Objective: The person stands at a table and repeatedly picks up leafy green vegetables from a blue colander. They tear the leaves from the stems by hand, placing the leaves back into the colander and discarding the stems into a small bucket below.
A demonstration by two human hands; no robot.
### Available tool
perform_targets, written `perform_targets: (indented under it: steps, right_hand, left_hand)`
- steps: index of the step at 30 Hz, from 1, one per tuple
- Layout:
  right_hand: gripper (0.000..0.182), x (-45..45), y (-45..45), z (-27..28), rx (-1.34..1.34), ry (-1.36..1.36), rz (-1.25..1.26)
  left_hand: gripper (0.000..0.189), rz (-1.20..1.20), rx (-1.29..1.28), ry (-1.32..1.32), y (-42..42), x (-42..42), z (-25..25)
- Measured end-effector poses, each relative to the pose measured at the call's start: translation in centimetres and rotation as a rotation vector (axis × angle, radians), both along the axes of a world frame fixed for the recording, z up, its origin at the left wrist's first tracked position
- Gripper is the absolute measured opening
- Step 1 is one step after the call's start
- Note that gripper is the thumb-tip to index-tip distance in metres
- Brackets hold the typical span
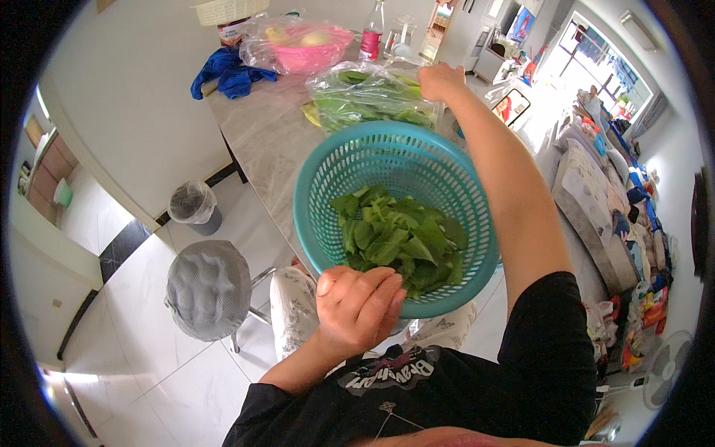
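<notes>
A teal plastic colander basket [313, 167] stands before me at the table's near edge, its mouth tilted towards me. Torn green leaves [396, 234] lie heaped inside it. My left hand [357, 307] is over the near rim with its fingers curled; whether it grips the rim or some leaf is hidden. Stretched out past the basket, my right hand [442, 82] is at the right end of a clear plastic bag [363, 92] of leafy greens. Its fingers point away, so their hold cannot be seen.
On the table [251, 128] are a pink basin [313, 53] under plastic film, a blue cloth [234, 75], a glass bottle [371, 39] and a glass jug [401, 33]. A phone [511, 106] stands at right. A grey-covered stool [209, 290] and lined bin [195, 207] are left.
</notes>
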State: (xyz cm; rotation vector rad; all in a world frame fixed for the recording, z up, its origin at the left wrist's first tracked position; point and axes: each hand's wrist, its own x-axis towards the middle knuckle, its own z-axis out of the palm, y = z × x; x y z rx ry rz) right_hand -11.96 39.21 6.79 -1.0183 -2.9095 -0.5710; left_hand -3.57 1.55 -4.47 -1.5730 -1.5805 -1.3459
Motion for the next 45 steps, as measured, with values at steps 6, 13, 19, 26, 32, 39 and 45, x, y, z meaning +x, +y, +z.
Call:
perform_targets:
  steps: [6, 13, 19, 26, 32, 39, 45]
  right_hand:
    - [0.029, 0.0, -1.3, 2.9, -0.178, 0.216, 0.101]
    - [0.030, 3.1, -4.2, 7.1, -0.310, 0.482, 0.279]
    - [0.018, 9.2, -8.3, 8.3, -0.032, 0.536, 0.263]
    - [0.024, 16.6, -9.5, 7.1, -0.215, 0.870, 0.247]
    - [0.018, 25.0, -15.4, 3.3, -0.847, 1.275, 0.340]
    - [0.014, 36.1, -23.7, -9.1, -1.416, 1.691, 0.426]
    - [0.013, 42.3, -27.6, -19.5, -1.798, 1.655, 0.111]
  left_hand:
    - [0.016, 0.023, 0.011, 0.001, 0.1, 0.3, 0.1]
    - [0.022, 0.063, 0.030, 0.031, 0.1, 0.7, 0.1]
    - [0.022, 0.086, 0.022, -0.035, -0.4, 1.8, 0.7]
    - [0.027, -0.018, 0.168, -0.026, -2.4, 4.8, 1.6]
    - [0.029, -0.189, 0.118, -0.026, -3.0, 9.0, -0.8]
    - [0.055, -0.513, -0.190, -0.558, -2.1, 13.0, -5.0]
    - [0.063, -1.058, -0.328, -1.211, -1.0, 15.2, -8.2]
